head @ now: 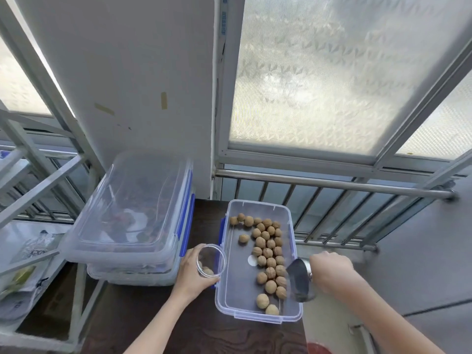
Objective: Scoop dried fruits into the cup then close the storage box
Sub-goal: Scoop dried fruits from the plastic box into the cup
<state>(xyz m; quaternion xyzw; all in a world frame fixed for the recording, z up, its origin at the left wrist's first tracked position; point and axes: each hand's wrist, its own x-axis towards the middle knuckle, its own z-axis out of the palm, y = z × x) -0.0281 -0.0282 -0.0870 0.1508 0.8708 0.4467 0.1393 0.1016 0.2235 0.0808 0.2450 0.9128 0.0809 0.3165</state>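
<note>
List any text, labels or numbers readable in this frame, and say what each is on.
None is legible.
Blue print on the window frame strip: too blurred to read.
Dark print on the bags on the left shelf: too blurred to read.
Open storage box, cup, scoop: no markings visible.

One head cam only, wide-angle, looked fwd & down from above the bench's [158, 315] near edge. Close on the bench, w/ the window [319, 72] & railing [332, 185] beyond its far edge.
</note>
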